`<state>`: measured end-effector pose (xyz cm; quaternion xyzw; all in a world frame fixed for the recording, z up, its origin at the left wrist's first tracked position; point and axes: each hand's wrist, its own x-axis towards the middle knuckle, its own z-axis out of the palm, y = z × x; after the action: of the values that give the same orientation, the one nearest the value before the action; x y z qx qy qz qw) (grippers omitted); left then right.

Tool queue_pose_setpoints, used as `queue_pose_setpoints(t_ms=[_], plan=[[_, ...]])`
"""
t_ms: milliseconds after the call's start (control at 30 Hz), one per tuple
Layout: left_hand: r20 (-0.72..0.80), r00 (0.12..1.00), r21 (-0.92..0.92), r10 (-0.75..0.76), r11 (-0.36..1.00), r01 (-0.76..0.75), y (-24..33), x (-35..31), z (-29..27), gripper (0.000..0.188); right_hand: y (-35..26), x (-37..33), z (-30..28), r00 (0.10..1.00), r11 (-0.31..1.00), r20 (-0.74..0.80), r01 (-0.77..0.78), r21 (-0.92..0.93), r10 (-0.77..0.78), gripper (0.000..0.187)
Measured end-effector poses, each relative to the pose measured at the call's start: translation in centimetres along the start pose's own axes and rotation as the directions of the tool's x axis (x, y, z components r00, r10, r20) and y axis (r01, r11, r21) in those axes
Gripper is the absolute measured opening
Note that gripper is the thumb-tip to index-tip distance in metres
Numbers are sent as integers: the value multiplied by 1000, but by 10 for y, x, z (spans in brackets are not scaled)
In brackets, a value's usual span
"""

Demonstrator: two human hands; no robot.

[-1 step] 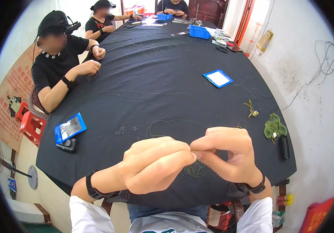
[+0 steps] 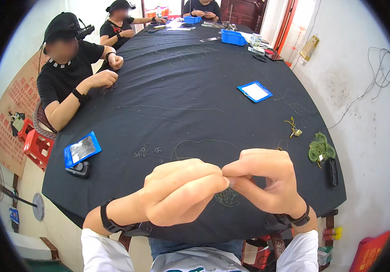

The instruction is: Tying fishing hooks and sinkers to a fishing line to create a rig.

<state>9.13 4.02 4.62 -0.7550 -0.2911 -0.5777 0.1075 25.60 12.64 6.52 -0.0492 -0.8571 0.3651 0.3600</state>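
My left hand (image 2: 183, 192) and my right hand (image 2: 265, 179) meet fingertip to fingertip above the near edge of the table, both pinched closed. Thin green line (image 2: 226, 198) is caught between the fingertips, and a loose tangle of it hangs just below them. The exact spot where the fingers grip is hidden, so any small thing there cannot be made out. Beyond my left hand lies a scatter of small dark hooks (image 2: 144, 151). A strand of line (image 2: 199, 141) curves across the black cloth behind both hands.
Black cloth covers the long table (image 2: 167, 95). At left are a blue pouch (image 2: 82, 148) and a black device (image 2: 79, 170); at right, a green line bundle (image 2: 320, 148), a yellow tangle (image 2: 294, 128) and a blue-edged packet (image 2: 255, 91). A co-worker's hands (image 2: 104, 79) work at far left.
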Motion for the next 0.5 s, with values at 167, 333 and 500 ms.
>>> queue_pose_setpoints(t_ms=[167, 333, 500], plan=[[7, 997, -54, -81, 995, 81, 1, 2, -2, 26, 0, 1, -1, 999, 998, 27, 42, -57, -41, 12], [2, 994, -76, -110, 991, 110, -2, 0, -3, 24, 2, 2, 6, 987, 973, -10, 154, -171, -158, 14], [40, 995, 36, -88, 996, 87, -5, -2, -2, 20, 2, -4, 11, 949, 854, -20, 275, -442, -316, 19]])
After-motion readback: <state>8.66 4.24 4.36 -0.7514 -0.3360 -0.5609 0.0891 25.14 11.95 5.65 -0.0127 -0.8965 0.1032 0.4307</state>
